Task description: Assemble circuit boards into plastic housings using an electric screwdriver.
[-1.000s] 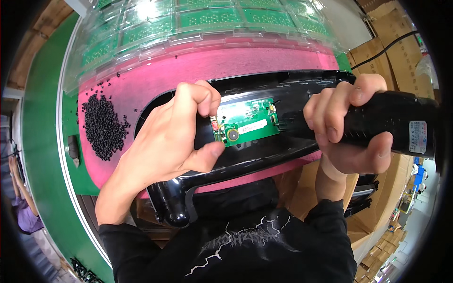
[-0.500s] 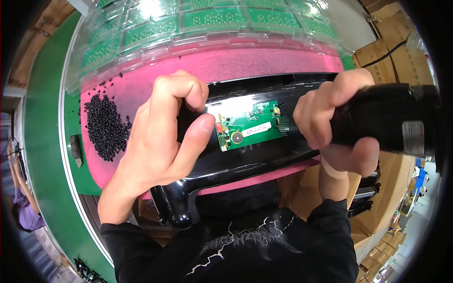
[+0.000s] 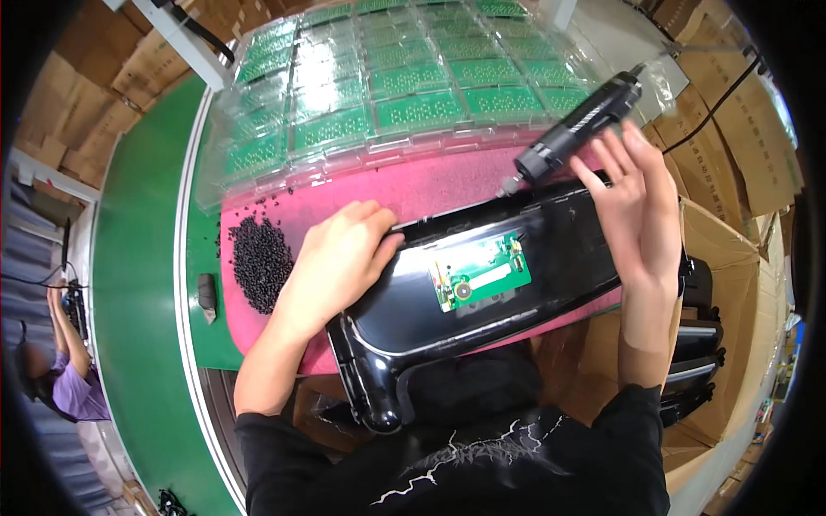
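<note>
A black glossy plastic housing lies in front of me with a green circuit board on its middle. My left hand is closed over the housing's far left edge, its fingertips curled out of sight behind that edge. Above the housing's right end, my right hand is open with fingers spread and holds nothing. Just beyond those fingers a black electric screwdriver slants, its tip pointing down left by the housing's far edge. Whether any finger still touches it I cannot tell.
A pink mat lies under the housing, with a heap of small black screws at left. Clear trays of green boards stand behind. A cutter-like tool lies left; a carton holding black parts stands right. Another person is far left.
My right hand has let go of the screwdriver, which now slants farther back. My left hand has moved from above the housing onto its far edge. The whole view has shifted.
</note>
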Action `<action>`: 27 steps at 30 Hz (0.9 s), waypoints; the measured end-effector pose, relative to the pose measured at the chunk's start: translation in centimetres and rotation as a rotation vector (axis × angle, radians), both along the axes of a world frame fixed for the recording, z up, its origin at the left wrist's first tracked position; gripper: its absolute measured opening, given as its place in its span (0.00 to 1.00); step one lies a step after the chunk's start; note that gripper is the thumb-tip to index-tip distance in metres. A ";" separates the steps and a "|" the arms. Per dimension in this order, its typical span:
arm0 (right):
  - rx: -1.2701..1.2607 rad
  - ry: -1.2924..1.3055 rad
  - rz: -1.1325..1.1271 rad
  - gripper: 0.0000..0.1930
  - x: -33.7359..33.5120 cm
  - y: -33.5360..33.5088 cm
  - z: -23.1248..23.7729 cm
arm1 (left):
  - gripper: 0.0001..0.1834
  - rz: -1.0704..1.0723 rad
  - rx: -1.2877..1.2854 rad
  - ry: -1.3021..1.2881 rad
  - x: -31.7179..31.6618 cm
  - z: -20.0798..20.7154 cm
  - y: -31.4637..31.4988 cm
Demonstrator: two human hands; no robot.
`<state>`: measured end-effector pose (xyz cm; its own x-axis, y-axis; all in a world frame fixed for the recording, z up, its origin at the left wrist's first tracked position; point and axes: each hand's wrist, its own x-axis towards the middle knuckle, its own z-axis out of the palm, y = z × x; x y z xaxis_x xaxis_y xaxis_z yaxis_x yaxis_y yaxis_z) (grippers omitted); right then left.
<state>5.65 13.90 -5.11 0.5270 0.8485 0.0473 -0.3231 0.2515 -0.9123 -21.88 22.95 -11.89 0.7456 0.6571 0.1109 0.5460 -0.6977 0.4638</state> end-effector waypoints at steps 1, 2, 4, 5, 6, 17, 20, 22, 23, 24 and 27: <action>0.051 -0.136 -0.109 0.19 -1.3 -0.3 1.3 | 0.11 -0.019 -0.015 0.026 0.3 0.0 0.0; 0.209 -0.460 -0.126 0.29 -1.3 -0.8 2.8 | 0.11 -0.025 -0.016 0.016 0.5 0.2 0.1; 0.356 -0.779 -0.157 0.39 -0.8 -1.4 3.4 | 0.11 -0.043 -0.019 0.016 1.1 0.5 0.7; 0.347 -0.792 -0.149 0.38 -0.6 -1.2 3.2 | 0.11 -0.033 -0.018 0.032 1.4 0.6 1.3; 0.342 -0.806 -0.138 0.37 -0.4 -0.8 3.1 | 0.10 -0.019 -0.013 0.046 1.6 0.9 2.0; 0.875 -1.446 -0.238 0.26 3.3 4.9 18.9 | 0.09 0.252 -0.007 -0.034 -6.3 6.1 -6.3; 1.049 -1.651 -0.293 0.23 4.5 7.4 22.4 | 0.11 0.285 0.166 0.035 -10.5 5.0 -3.5; 0.937 -1.695 -0.155 0.21 4.6 7.2 19.6 | 0.13 0.390 0.417 -0.504 -17.2 1.0 -3.1; 0.891 -1.710 -0.081 0.20 4.7 7.8 18.6 | 0.15 0.561 0.483 -0.589 -19.3 -1.0 -2.6; 0.837 -1.714 -0.007 0.19 5.0 8.1 17.5 | 0.18 0.788 0.461 -0.744 -20.2 -2.3 -3.7; 0.740 -1.638 0.020 0.16 2.6 10.6 13.0 | 0.28 1.115 0.281 -1.164 -33.4 -6.4 0.3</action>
